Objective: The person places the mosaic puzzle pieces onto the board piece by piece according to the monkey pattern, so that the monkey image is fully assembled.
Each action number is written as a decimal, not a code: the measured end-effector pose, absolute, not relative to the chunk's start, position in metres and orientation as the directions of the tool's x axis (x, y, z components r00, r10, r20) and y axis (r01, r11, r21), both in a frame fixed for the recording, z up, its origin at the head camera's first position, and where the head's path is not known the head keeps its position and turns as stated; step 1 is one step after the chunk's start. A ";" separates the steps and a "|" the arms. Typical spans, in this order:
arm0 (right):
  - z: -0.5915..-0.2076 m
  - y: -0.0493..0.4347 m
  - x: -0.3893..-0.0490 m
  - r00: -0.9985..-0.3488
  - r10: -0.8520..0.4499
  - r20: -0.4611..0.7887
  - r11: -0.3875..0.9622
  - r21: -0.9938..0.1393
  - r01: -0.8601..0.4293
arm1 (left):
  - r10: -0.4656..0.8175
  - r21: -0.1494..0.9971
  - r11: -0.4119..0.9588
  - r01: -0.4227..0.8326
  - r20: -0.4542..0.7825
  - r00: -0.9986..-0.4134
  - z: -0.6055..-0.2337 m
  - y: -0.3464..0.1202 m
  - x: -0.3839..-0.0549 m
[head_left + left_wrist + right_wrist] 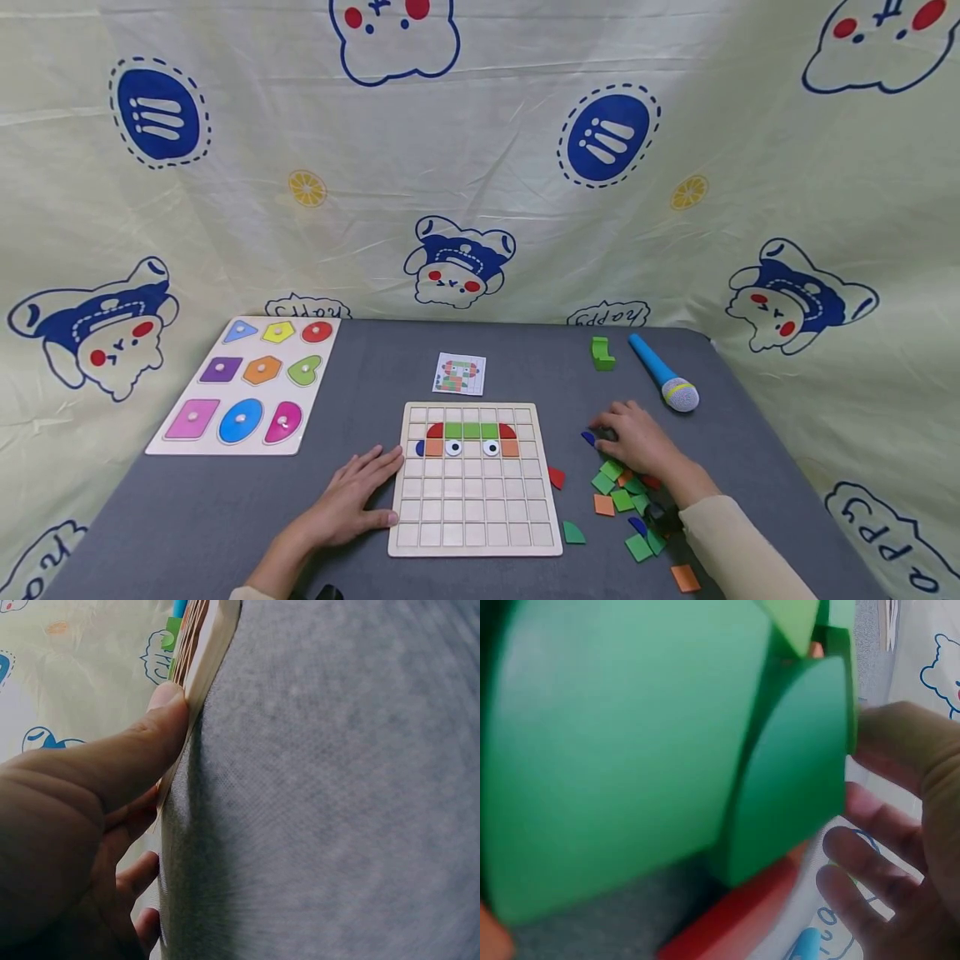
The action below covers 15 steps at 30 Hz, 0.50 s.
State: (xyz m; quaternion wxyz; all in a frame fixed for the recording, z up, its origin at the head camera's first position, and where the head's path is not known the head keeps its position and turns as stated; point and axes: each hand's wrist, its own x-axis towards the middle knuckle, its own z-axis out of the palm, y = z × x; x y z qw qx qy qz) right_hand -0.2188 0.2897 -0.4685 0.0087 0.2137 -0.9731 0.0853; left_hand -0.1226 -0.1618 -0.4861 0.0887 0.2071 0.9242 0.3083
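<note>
The wooden grid board (476, 533) carries a row of red and green tiles above orange tiles, two eye tiles and a blue half-round tile (420, 448). My left hand (341, 500) lies along the board's left edge, fingers extended, thumb against the rim; the left wrist view shows the thumb (146, 739) on that rim. My right hand (637, 437), right of the board, pinches another blue half-round tile (588, 437) between thumb and fingertips. In the right wrist view green tiles (795, 772) hide those fingertips. A pile of loose tiles (622, 500) lies just below this hand.
A picture card (459, 374) lies behind the board. At the back right are a green curved block (602, 354) and a blue toy microphone (663, 375). A shape puzzle board (195, 442) lies at the left. Single red (556, 477) and green (573, 533) tiles lie by the grid board's right edge.
</note>
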 end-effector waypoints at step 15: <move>-0.467 0.280 -0.225 -0.902 -0.431 0.034 0.888 -0.158 -0.431 | 0.436 0.608 0.724 0.325 -0.039 -0.899 -0.486 -0.162 -0.123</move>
